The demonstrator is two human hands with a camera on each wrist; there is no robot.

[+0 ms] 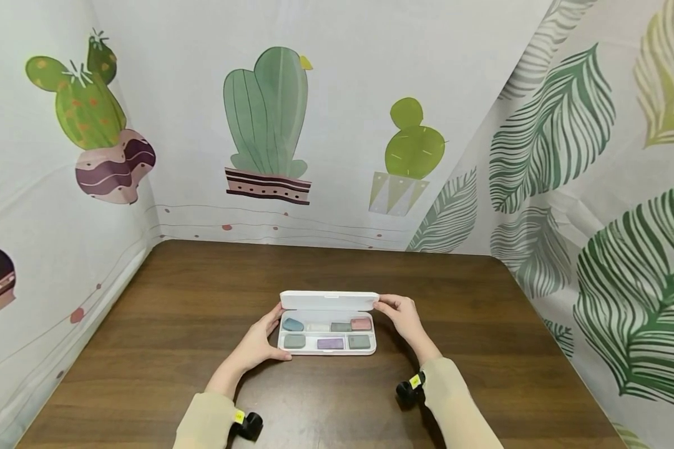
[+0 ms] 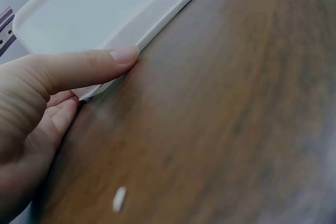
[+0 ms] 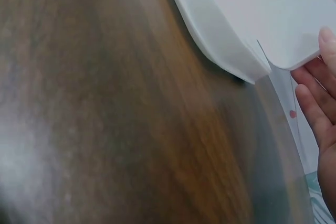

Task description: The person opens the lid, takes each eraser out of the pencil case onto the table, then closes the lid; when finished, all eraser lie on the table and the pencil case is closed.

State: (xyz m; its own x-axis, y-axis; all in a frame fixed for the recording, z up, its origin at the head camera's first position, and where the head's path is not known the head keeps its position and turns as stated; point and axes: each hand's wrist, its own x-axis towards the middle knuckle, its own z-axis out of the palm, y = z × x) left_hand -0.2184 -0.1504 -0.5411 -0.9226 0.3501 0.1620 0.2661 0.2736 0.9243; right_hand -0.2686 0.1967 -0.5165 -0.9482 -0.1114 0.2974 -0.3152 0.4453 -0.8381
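A flat white case (image 1: 327, 353) lies on the table with its hinged lid (image 1: 329, 301) raised along the back. Inside, in two rows, sit small coloured pieces: a blue one (image 1: 294, 325), a pink one (image 1: 361, 323), a purple one (image 1: 330, 343) and several grey-green ones. My left hand (image 1: 254, 345) grips the case's left end, thumb at the front corner and fingers around the side. At the right end of the lid, my right hand (image 1: 402, 317) pinches its corner, fingers behind the panel in the right wrist view.
The brown wooden table (image 1: 202, 280) reaches back to a cloth wall (image 1: 342, 125) printed with cacti and leaves. Each wrist carries a black camera. A small white oblong spot (image 2: 119, 199) shows on the tabletop in the left wrist view.
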